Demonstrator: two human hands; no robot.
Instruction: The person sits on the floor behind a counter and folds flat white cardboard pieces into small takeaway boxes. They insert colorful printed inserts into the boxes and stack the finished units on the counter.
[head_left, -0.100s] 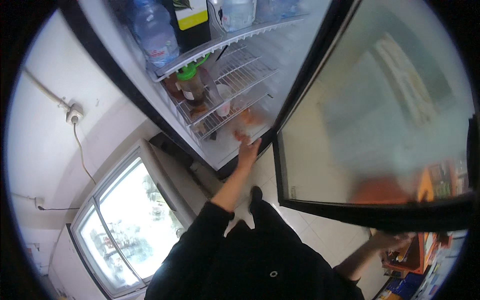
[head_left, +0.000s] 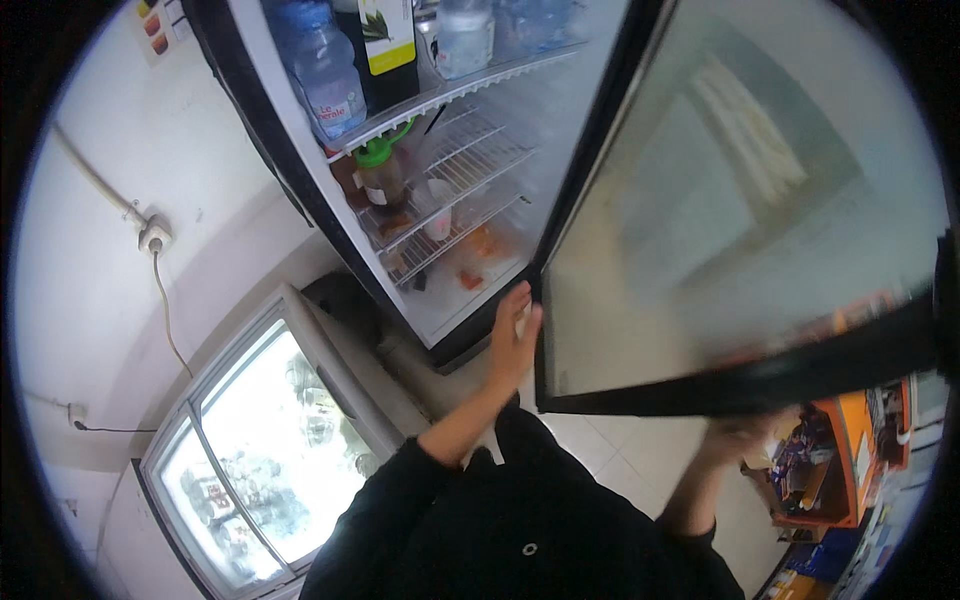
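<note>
A glass-door fridge (head_left: 470, 352) stands open in front of me. My left hand (head_left: 515, 330) is just outside its lower front edge, beside the door's hinge-side corner. Its fingers are stretched out, with nothing visible in them. My right hand (head_left: 738, 438) is at the dark lower frame of the glass door (head_left: 640, 395). That frame hides its fingers, so their grip does not show. Inside the fridge, a jug with a green lid (head_left: 375, 155) and a white cup (head_left: 438, 210) stand on wire shelves (head_left: 480, 160). Orange-red pieces (head_left: 470, 280) lie on the fridge floor.
Water bottles (head_left: 330, 75) line the upper shelf. At left stands a lit chest freezer (head_left: 290, 430) with a sliding glass top, below a wall socket (head_left: 153, 237). An orange display rack (head_left: 845, 465) with packaged goods is at the right, on the tiled floor (head_left: 590, 440).
My left hand has drawn back from the fridge's lower opening, toward me and slightly right. The door has swung slightly inward, and my right hand has moved left and up with it.
</note>
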